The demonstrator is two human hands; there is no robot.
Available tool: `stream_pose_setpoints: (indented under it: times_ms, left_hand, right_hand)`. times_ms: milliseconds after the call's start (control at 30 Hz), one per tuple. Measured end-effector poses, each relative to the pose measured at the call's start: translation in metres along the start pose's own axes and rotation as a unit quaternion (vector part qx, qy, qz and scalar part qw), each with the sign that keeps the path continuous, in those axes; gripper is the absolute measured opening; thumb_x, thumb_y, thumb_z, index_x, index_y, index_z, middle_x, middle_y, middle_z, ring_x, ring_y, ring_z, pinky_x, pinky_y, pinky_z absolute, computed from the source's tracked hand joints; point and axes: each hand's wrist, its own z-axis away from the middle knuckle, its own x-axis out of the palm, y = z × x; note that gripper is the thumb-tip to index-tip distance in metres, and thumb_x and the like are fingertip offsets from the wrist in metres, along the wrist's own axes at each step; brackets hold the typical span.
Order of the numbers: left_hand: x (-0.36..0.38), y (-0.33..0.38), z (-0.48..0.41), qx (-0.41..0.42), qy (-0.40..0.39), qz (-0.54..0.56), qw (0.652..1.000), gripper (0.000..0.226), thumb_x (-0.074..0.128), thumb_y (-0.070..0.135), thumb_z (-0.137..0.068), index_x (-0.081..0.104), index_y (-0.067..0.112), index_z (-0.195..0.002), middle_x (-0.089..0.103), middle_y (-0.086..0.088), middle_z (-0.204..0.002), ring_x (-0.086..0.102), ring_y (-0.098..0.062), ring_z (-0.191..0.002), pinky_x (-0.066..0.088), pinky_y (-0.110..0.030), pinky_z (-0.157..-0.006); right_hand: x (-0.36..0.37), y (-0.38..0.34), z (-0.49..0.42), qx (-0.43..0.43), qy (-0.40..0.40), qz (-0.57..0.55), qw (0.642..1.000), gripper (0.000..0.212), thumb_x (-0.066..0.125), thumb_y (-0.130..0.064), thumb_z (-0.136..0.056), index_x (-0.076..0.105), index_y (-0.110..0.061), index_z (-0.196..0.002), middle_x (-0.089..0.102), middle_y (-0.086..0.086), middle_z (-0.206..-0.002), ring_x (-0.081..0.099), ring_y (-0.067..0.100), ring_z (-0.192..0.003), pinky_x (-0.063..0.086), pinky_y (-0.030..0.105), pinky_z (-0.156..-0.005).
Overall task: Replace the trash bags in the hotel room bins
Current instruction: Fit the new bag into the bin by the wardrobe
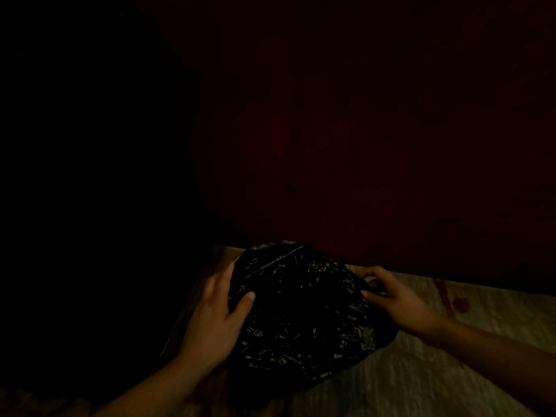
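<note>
Black trash bag (301, 311) held between both hands
Left hand (215, 311) — fingers nearly straight — presses the bag to its right; right hand (391, 299), fingers curled, pinches plastic at its fingertips.

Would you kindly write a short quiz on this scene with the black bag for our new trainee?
1. True or false: the left hand rests on the bag.
2. The right hand is: A) pinching the bag's edge with its fingers; B) hanging free of the bag; C) curled into an empty fist.
3. Fill in: the wall behind the bag is dark ____.

Key: 1 true; 2 A; 3 red.
</note>
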Motion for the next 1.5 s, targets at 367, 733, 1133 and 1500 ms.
stream_pose_setpoints:
  times_ms: [367,733,1133,1500]
  left_hand:
    - [-0.015,0.0,-0.065,0.048,0.075,-0.144,0.986,0.035,0.047,0.037,-0.1,0.062,0.021,-0.128,0.07,-0.001,-0.114,0.066,-0.019,-0.099,0.053,-0.032,-0.083]
    - [-0.022,0.002,-0.019,0.157,0.013,-0.046,0.986,0.082,0.026,0.079,-0.08,0.022,0.039,-0.151,0.022,0.009,-0.157,0.027,-0.009,-0.139,0.03,-0.034,-0.108]
    - [-0.003,-0.012,0.002,0.123,-0.041,-0.203,0.97,0.103,0.005,0.092,-0.063,-0.007,0.041,-0.153,-0.025,0.012,-0.16,-0.018,-0.009,-0.148,0.005,-0.036,-0.119]
    - [0.0,-0.017,0.001,0.128,-0.016,-0.195,0.972,0.099,0.005,0.089,-0.068,-0.003,0.04,-0.153,-0.017,0.013,-0.162,-0.008,-0.011,-0.15,0.014,-0.04,-0.12]
  right_hand:
    - [0.006,0.004,0.0,-0.058,-0.065,-0.001,0.996,0.043,0.069,-0.06,-0.08,0.07,-0.028,-0.108,0.071,-0.007,-0.108,0.07,0.015,-0.099,0.058,0.037,-0.087]
    - [0.032,0.02,0.021,-0.04,0.013,-0.156,0.987,0.042,0.058,-0.061,-0.088,0.069,-0.036,-0.119,0.07,-0.011,-0.122,0.066,0.013,-0.113,0.051,0.039,-0.091]
    - [0.033,0.037,0.046,-0.222,0.048,0.165,0.96,0.051,0.076,-0.023,-0.083,0.059,-0.035,-0.13,0.06,-0.02,-0.125,0.06,0.001,-0.115,0.054,0.027,-0.094]
    - [0.015,0.051,0.038,0.071,-0.106,-0.461,0.878,0.047,0.094,-0.01,-0.059,0.068,0.001,-0.097,0.067,0.018,-0.092,0.07,0.026,-0.072,0.059,0.033,-0.058]
